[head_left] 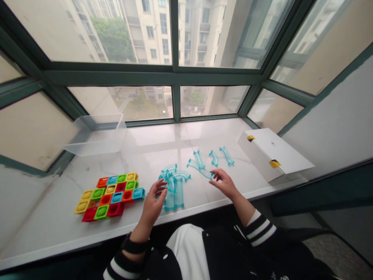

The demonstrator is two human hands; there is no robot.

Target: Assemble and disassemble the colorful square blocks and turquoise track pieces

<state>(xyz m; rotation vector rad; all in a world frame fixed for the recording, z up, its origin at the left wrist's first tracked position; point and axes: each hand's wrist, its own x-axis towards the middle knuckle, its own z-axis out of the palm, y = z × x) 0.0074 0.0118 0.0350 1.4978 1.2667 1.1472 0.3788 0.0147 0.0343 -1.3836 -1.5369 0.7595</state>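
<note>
Head | left hand [153,204], right hand [225,182]: two | teal track pieces [175,186]: maybe eight

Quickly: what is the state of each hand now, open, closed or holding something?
Left hand: open, holds nothing, fingertips at the pile of teal track pieces.
Right hand: open, holds nothing, fingertips by a long teal track piece.

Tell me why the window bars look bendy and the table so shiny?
Head view: the wide lens bows the window frame near the edges; daylight glares pale off the glossy white ledge; the blue track pieces look sharp.
</note>
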